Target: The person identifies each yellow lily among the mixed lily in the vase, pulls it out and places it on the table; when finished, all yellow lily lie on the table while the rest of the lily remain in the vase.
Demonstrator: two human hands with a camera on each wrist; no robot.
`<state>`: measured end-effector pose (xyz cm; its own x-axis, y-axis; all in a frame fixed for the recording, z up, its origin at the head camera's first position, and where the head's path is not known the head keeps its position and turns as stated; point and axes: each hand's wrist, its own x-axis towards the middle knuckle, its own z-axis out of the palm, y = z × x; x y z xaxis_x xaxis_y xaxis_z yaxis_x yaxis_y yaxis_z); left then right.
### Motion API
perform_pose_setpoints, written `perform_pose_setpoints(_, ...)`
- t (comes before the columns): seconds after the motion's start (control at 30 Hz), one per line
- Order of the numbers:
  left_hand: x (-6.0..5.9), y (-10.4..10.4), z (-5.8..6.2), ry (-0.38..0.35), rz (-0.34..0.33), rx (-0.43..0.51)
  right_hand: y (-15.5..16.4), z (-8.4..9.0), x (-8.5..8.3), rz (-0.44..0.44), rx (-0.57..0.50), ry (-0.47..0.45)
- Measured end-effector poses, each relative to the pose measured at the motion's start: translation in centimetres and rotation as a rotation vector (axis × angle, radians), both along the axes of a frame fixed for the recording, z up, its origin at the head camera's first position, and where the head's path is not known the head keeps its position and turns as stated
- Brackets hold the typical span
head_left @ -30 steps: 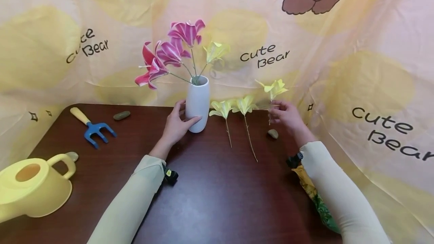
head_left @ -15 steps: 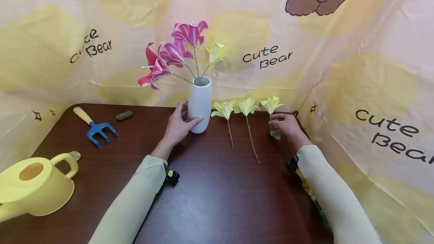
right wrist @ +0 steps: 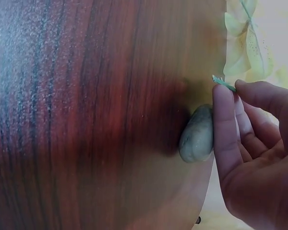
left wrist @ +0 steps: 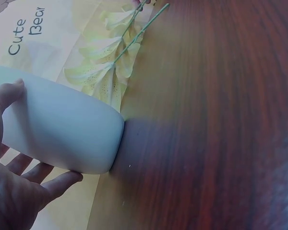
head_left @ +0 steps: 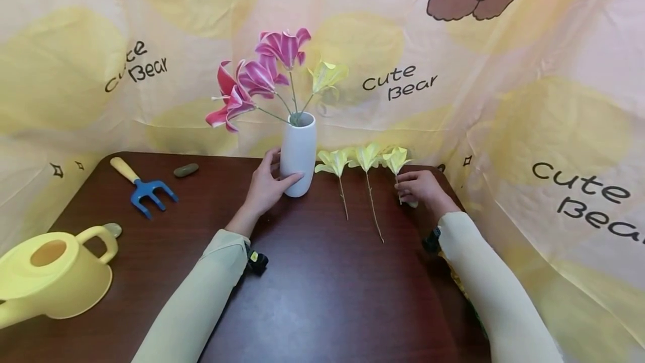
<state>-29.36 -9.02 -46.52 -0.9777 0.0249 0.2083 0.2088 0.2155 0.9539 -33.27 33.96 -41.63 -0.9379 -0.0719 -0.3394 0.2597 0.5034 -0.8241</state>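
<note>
The right hand (head_left: 422, 188) pinches the thin green stem of a yellow flower (head_left: 396, 159) between curled fingers (right wrist: 225, 129) and thumb, low over the dark wooden table (head_left: 322, 290), with a grey pebble (right wrist: 198, 134) lying just beside the fingertips. A second ago this hand held the flower raised above the table near the backdrop; half a second ago the bloom was lower; now it lies in line with the two other yellow flowers (head_left: 332, 161) (head_left: 367, 156), which rest at about nine o'clock from it, stems pointing toward the person. Further toward nine o'clock, the left hand (head_left: 266, 186) wraps the lower part of the white vase (head_left: 298, 153), thumb on one side and fingers on the other, as it did in both earlier views; the vase has not moved. It stands upright and holds three pink flowers (head_left: 262, 74) and one yellow bloom (head_left: 326, 74). Well apart at nine o'clock lie a blue hand fork with a yellow handle (head_left: 141, 186) and a small stone (head_left: 186, 170); at about eight o'clock sits a yellow watering can (head_left: 52, 273) with another stone (head_left: 113, 229) by its handle.
</note>
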Motion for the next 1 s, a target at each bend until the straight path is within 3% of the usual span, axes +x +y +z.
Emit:
perform_pose_setpoints(0.37, -0.2, 0.1, -0.2, 0.015, 0.0, 0.004, 0.7, -1.6, -1.1, -0.02, 0.069, 0.001)
perform_pose_setpoints(0.63, -0.2, 0.3, -0.1, 0.045, 0.011, 0.018, 0.1, 0.1, -0.1, -0.015, 0.056, -0.007)
perform_pose_setpoints(0.73, -0.2, 0.3, 0.0, 0.036, 0.01, 0.021, 0.3, 0.0, -0.2, -0.026, 0.053, -0.003)
perform_pose_setpoints(0.87, -0.2, 0.3, -0.1, 0.018, 0.006, 0.028, 0.5, -0.4, -0.5, -0.051, 0.034, 0.052)
perform_pose_setpoints(1.0, -0.2, 0.2, -0.1, 0.019, 0.006, 0.029, -0.7, 1.4, -0.8, -0.036, 0.001, 0.147)
